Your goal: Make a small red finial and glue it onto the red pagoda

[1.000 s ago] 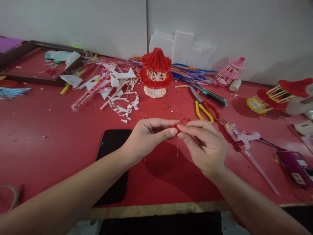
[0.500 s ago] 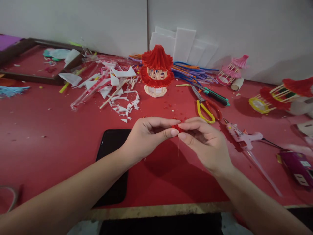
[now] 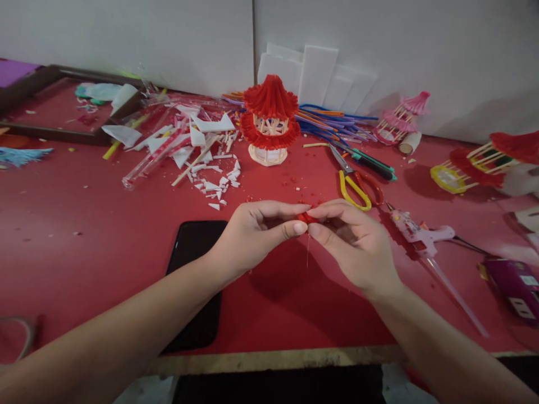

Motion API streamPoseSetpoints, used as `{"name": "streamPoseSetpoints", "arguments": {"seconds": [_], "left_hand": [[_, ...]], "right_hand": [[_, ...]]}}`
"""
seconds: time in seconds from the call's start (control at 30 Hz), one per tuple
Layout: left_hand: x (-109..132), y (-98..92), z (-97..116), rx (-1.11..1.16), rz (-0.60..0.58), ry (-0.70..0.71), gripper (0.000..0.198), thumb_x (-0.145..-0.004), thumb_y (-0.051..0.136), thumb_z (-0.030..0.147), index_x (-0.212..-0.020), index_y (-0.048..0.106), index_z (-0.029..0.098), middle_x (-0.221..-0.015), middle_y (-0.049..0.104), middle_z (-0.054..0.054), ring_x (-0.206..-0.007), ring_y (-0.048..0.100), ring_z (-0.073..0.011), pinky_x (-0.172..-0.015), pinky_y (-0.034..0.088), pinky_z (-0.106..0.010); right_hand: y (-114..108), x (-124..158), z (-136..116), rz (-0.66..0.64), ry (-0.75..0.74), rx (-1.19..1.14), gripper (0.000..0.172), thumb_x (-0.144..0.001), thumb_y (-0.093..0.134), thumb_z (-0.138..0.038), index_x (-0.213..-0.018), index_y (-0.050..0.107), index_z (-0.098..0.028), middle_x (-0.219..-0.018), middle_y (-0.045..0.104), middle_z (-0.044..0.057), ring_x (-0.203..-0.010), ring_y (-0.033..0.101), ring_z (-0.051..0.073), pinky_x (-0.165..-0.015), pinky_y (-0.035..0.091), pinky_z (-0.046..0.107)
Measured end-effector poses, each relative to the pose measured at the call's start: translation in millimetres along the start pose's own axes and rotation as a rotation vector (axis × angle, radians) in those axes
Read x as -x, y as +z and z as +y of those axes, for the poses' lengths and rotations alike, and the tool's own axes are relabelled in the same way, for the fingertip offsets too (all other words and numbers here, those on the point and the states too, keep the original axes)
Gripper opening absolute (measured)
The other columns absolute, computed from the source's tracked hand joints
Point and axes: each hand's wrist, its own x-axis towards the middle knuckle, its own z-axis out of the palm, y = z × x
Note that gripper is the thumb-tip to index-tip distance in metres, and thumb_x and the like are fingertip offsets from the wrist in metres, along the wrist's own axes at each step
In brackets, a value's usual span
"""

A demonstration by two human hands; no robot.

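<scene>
Between the fingertips of my left hand [image 3: 261, 233] and my right hand [image 3: 353, 238] is a small red piece [image 3: 306, 216], pinched from both sides. Its exact kind is mostly hidden by the fingers; a thin strand [image 3: 308, 252] dangles below it. Both hands are held above the red table [image 3: 290, 314]. Behind them stands a small pagoda model [image 3: 272, 120] with ruffled red roofs and pale stick posts. Scissors [image 3: 353, 188] with one yellow and one red handle lie beyond my right hand, near a pink glue gun [image 3: 419, 233].
A black phone [image 3: 191, 314] lies under my left forearm. White scraps [image 3: 219, 185], plastic wrappers [image 3: 155, 151] and a dark frame [image 3: 54, 132] fill the back left. Pipe cleaners [image 3: 332, 123], a cutter knife [image 3: 373, 165], a pink model [image 3: 400, 118] and a toppled red-roofed model [image 3: 480, 163] occupy the right.
My fingers have shifted slightly on the red piece, and a little more of it shows. The rest of the table is unchanged apart from a slight camera shift.
</scene>
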Motion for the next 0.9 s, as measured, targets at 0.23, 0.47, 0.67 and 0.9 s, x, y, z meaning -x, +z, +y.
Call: {"name": "streamPoseSetpoints", "arguments": {"seconds": [0.23, 0.47, 0.67, 0.9], "left_hand": [[-0.5, -1.7, 1.4, -0.009, -0.033, -0.022, 0.036, -0.066, 0.09, 0.019, -0.101, 0.081, 0.021, -0.1, 0.082, -0.005, -0.096, 0.077, -0.0204, -0.088, 0.061, -0.026], [-0.3, -1.1, 1.5, 0.064, -0.046, -0.045, 0.022, -0.074, 0.086, 0.019, -0.095, 0.081, 0.021, -0.097, 0.082, -0.005, -0.09, 0.078, -0.0166, -0.086, 0.062, -0.024], [0.0, 0.4, 2.8, 0.097, -0.049, -0.065, 0.02, -0.073, 0.085, 0.015, -0.092, 0.081, 0.019, -0.09, 0.082, -0.003, -0.084, 0.077, -0.014, -0.082, 0.062, -0.02], [1.4, -1.2, 6.8, 0.081, -0.103, -0.09, 0.021, -0.072, 0.085, 0.009, -0.089, 0.081, 0.021, -0.086, 0.082, 0.0, -0.078, 0.077, -0.0101, -0.076, 0.06, -0.015]], "right_hand": [[-2.3, -2.5, 4.9, 0.022, 0.057, -0.099, 0.021, -0.08, 0.08, -0.018, -0.094, 0.078, -0.033, -0.095, 0.073, -0.005, -0.087, 0.07, 0.006, -0.079, 0.058, 0.016], [-10.3, -4.6, 6.2, -0.027, 0.039, -0.021, 0.023, -0.082, 0.079, -0.019, -0.098, 0.079, -0.036, -0.094, 0.073, -0.005, -0.083, 0.069, 0.006, -0.073, 0.058, 0.017], [-5.4, 1.0, -3.4, 0.049, -0.121, 0.249, 0.018, -0.086, 0.075, -0.021, -0.101, 0.078, -0.029, -0.093, 0.071, -0.001, -0.087, 0.067, 0.01, -0.071, 0.057, 0.022], [-5.8, 3.1, -8.0, -0.024, -0.158, 0.26, 0.011, -0.088, 0.07, -0.016, -0.096, 0.073, -0.023, -0.093, 0.069, 0.0, -0.088, 0.066, 0.01, -0.077, 0.057, 0.022]]}}
